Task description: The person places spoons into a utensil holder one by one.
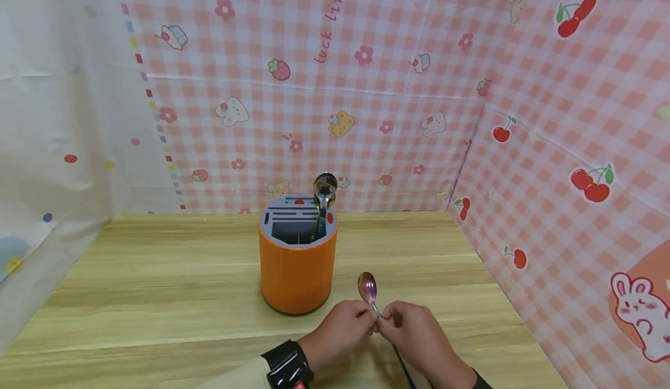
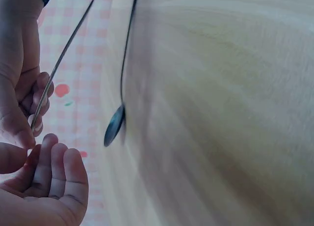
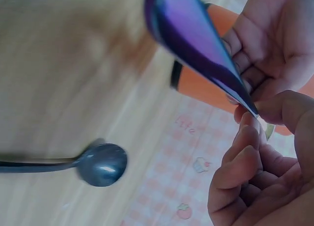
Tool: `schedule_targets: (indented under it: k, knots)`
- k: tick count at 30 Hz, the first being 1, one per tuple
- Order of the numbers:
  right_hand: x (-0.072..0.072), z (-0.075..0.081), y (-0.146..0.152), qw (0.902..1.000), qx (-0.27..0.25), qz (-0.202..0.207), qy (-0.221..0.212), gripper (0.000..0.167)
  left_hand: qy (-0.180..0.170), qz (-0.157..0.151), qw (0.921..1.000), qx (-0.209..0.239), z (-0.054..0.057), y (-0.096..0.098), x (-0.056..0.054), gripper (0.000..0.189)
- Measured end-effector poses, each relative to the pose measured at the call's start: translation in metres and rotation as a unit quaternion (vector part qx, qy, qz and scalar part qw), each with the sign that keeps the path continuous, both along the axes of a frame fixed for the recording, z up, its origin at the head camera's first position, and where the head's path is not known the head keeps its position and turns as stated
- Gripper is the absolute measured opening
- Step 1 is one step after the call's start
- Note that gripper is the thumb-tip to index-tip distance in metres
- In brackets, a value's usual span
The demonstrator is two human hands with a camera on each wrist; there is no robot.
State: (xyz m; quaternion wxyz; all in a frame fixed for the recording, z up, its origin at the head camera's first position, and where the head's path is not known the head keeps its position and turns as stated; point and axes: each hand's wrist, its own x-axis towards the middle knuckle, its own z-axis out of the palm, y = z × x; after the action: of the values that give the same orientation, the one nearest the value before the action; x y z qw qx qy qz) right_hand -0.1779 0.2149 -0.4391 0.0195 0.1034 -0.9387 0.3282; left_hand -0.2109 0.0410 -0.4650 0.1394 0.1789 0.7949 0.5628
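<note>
A shiny spoon (image 1: 368, 287) with a purple and gold sheen is held between both hands, bowl pointing away, just right of the orange holder. My left hand (image 1: 342, 326) pinches its neck with thumb and fingertips. Right beside it, my right hand (image 1: 416, 334) pinches the same spoon, fingertips meeting the left ones. The thin handle (image 2: 61, 56) runs back past the right palm in the left wrist view. On the table below lies a second, dark shiny spoon (image 3: 102, 164); its bowl is hidden behind the hands in the head view.
An orange cylindrical cutlery holder (image 1: 297, 278) with a grey slotted top stands on the wooden table (image 1: 173, 284), left of the hands. Shiny spoons (image 1: 325, 186) stand upright in its right side. Checked cloth (image 1: 314, 98) hangs behind and at the right, pale cloth at the left.
</note>
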Motion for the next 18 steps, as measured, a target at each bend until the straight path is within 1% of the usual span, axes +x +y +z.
schedule_targets:
  k: [4,8,10,13,15,18]
  knots:
    - [-0.005,0.010,-0.008,0.9999,-0.013,-0.006,-0.005,0.008,-0.025,0.020,0.9991,0.028,0.013,-0.008,-0.001,0.018]
    - [-0.007,0.021,-0.018,0.9997,-0.016,-0.014,0.014,0.007,-0.048,0.035,0.9964,0.060,0.030,-0.017,-0.002,0.016]
    - [-0.009,0.027,-0.023,0.9994,-0.018,-0.015,0.027,0.007,-0.038,0.036,0.9966,0.063,0.038,-0.022,-0.003,0.016]
    - [-0.011,0.036,-0.030,0.9989,-0.020,-0.015,0.039,0.008,-0.001,0.033,0.9979,0.056,0.049,-0.031,-0.005,0.017]
    - [-0.014,0.043,-0.035,0.9988,-0.025,-0.015,0.039,0.008,0.027,0.029,0.9981,0.048,0.057,-0.037,-0.006,0.019]
    - [-0.018,0.055,-0.041,0.9987,-0.034,-0.008,0.037,0.006,0.045,0.024,0.9976,0.045,0.069,-0.047,-0.009,0.021]
